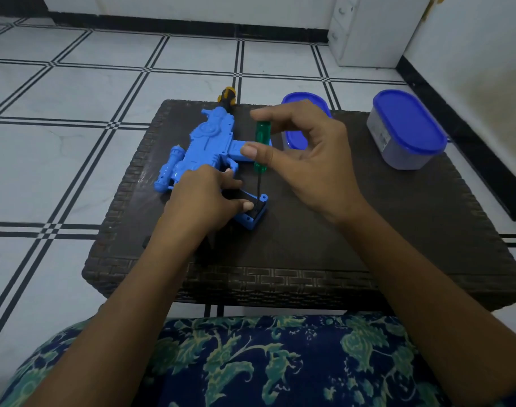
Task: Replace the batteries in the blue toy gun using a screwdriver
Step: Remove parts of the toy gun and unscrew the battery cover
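The blue toy gun (205,142) lies flat on a dark woven table (368,236), barrel toward the far side, grip toward me. My left hand (203,201) presses down on the grip, fingers resting on its black battery cover (255,211). My right hand (306,165) holds a green-handled screwdriver (262,145) upright between thumb and fingers. Its dark shaft points down to the end of the grip, the tip at the black cover near a blue screw post. The batteries are hidden.
Two clear containers with blue lids stand on the table: one (297,136) partly behind my right hand, a larger one (406,130) at the far right. A yellow-and-black object (228,96) pokes over the table's far edge. Tiled floor surrounds the table; my patterned lap lies below.
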A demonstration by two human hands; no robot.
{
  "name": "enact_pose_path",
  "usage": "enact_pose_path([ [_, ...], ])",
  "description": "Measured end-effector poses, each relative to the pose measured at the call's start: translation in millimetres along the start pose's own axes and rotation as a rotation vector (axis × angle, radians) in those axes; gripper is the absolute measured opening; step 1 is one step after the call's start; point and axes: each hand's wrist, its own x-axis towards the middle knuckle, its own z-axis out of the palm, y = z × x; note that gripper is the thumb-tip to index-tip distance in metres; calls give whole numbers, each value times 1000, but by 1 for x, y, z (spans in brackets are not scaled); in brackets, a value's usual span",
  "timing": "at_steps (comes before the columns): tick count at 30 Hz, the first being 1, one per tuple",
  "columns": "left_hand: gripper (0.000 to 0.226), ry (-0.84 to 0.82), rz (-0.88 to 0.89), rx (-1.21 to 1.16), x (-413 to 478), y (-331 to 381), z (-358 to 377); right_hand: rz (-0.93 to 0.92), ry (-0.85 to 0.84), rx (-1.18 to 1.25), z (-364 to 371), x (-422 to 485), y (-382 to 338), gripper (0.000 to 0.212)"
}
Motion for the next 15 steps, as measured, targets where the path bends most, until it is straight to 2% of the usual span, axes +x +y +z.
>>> enact_pose_path([
  [7,53,-4,4,17,1,-1,1,-42,-55,-23,2,0,3,36],
  [15,53,-5,13,18,3,-2,1,-11,39,-16,-3,2,4,33],
])
